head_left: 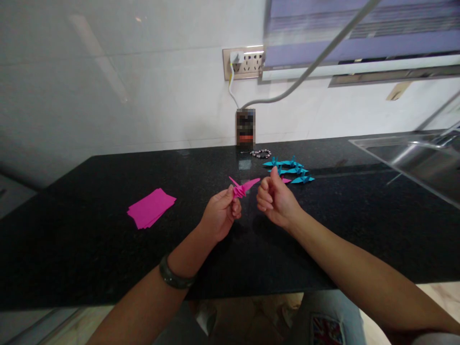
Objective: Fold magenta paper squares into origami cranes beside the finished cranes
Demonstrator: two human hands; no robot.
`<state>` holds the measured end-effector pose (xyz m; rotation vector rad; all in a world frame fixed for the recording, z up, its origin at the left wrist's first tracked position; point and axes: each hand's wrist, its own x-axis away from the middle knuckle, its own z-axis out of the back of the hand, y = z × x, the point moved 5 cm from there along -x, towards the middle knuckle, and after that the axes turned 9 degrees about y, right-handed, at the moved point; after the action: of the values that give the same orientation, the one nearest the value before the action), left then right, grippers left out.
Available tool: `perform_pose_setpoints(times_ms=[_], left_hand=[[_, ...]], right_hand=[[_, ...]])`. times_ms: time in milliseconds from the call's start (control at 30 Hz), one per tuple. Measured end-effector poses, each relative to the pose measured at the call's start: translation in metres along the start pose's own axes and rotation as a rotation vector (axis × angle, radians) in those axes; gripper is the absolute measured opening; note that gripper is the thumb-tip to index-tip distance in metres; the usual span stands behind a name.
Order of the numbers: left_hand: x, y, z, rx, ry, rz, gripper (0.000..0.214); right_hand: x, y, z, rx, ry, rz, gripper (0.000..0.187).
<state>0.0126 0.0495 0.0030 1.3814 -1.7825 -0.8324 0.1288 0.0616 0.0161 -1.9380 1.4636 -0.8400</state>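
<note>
Pinching a pink paper crane (241,188) between thumb and fingertips, the left hand (220,215) holds it just above the black counter (89,249), near the middle of the scene; its grip is pressed together on the folded body, and one pointed tip sticks out to the right. The right hand (276,201) hovers just beside that tip, apart from it, its grip curled in loosely with the thumb up and nothing seen inside. A dark wristband (175,277) sits on the left wrist. Further back and right of the hands, a cluster of teal paper cranes (290,169) lies on the counter, with a small pink piece (286,180) at its near edge. A bead bracelet (260,153) lies just beyond them, by the wall. To the left, well apart from the hands, lies a stack of pink paper sheets (151,208). A metal sink (413,155) fills the far right.
</note>
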Motion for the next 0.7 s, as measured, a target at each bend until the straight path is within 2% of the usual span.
perform_pose_setpoints(times_ms=[100, 200, 300, 467, 600, 700], left_hand=[[-0.001, 0.001, 0.004, -0.176, 0.06, -0.125, 0.031], [-0.002, 0.001, 0.005, -0.228, 0.055, -0.155, 0.032], [-0.003, -0.002, 0.002, -0.103, -0.013, -0.057, 0.032], [0.001, 0.0, -0.003, 0.147, -0.08, 0.1, 0.03], [0.0, 0.012, 0.002, 0.291, -0.079, 0.089, 0.027], [-0.004, 0.017, 0.007, 0.256, -0.024, 0.038, 0.03]], right_hand=[[0.002, 0.008, -0.004, 0.216, 0.003, 0.015, 0.05], [0.005, 0.014, -0.009, 0.277, -0.048, 0.016, 0.037], [0.004, 0.018, -0.008, 0.182, -0.089, -0.042, 0.021], [0.001, 0.024, -0.002, 0.049, -0.113, -0.211, 0.023], [-0.002, 0.018, 0.001, -0.039, -0.125, -0.242, 0.022], [-0.005, 0.013, 0.005, -0.038, -0.087, -0.192, 0.024]])
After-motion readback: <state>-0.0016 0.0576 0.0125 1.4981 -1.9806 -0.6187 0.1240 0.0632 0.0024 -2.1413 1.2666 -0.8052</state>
